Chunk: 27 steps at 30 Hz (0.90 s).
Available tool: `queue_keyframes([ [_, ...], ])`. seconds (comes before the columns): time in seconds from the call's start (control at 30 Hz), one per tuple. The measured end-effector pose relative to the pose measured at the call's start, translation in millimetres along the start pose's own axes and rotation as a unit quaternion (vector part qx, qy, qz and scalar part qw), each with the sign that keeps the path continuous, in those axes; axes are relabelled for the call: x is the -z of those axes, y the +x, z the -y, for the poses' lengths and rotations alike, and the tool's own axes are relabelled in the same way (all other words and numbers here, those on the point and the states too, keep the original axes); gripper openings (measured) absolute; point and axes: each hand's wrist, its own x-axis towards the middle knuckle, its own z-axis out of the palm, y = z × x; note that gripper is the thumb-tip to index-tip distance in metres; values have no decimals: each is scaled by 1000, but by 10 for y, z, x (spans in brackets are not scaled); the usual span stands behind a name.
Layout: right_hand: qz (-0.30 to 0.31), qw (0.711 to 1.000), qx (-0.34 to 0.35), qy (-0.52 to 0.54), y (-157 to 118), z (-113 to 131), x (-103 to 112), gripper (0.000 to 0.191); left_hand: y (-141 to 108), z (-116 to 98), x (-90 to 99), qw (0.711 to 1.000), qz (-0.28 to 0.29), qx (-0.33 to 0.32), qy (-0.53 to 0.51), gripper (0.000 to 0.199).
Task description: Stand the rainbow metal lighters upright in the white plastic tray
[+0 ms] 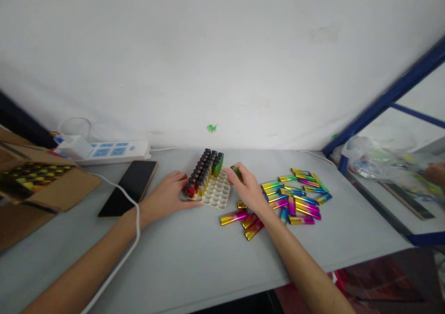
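A white tray (218,194) with rows of round pockets lies on the grey table. Black-topped lighters (206,166) with red, yellow and green bodies stand upright in its left and back pockets; its right front pockets are bare. My left hand (168,194) rests at the tray's left side, thumb along the front edge and fingers by the red lighters, holding none. Above the tray's right edge, my right hand (247,188) is closed round a green lighter (237,172), mostly covered by the fingers. Shiny gold, pink and blue lighter-shaped pieces (292,198) lie loose to the right, partly behind my right wrist.
On the left are a dark phone (129,186), a white power strip (120,150) and an open cardboard box (74,186). A white cable (137,221) crosses over my left forearm. A blue metal frame (375,107) stands at right, with another person's hand (435,172) beyond it.
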Motion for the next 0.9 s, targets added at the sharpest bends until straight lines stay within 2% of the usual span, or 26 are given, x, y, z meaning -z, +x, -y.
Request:
queue_keyframes([
  [0.1,12,999,15,-30,39,37,-7,49,-2,-13,9,1000,-2,-3,-6,58],
  [0.27,56,998,31,1,76,11,-21,38,-11,-8,-14,1000,-4,-6,-1,58],
  [0.33,43,997,56,-13,71,-12,-10,37,-13,-2,-23,1000,-5,-11,9,58],
  [0.43,-8,994,82,-68,69,-14,24,40,-15,1,-29,1000,-6,-19,17,58],
  [0.57,-27,994,49,-99,114,57,62,49,-20,3,-32,1000,-15,-18,11,57],
  [0.73,45,993,45,-98,174,119,21,38,-24,-5,-28,1000,-23,-15,5,51],
  [0.8,69,988,50,-130,179,95,-21,32,-23,-10,-25,1000,-28,-14,-1,50],
  [0.9,68,974,65,-205,182,30,-75,27,-17,-9,-27,999,-26,-19,0,51],
])
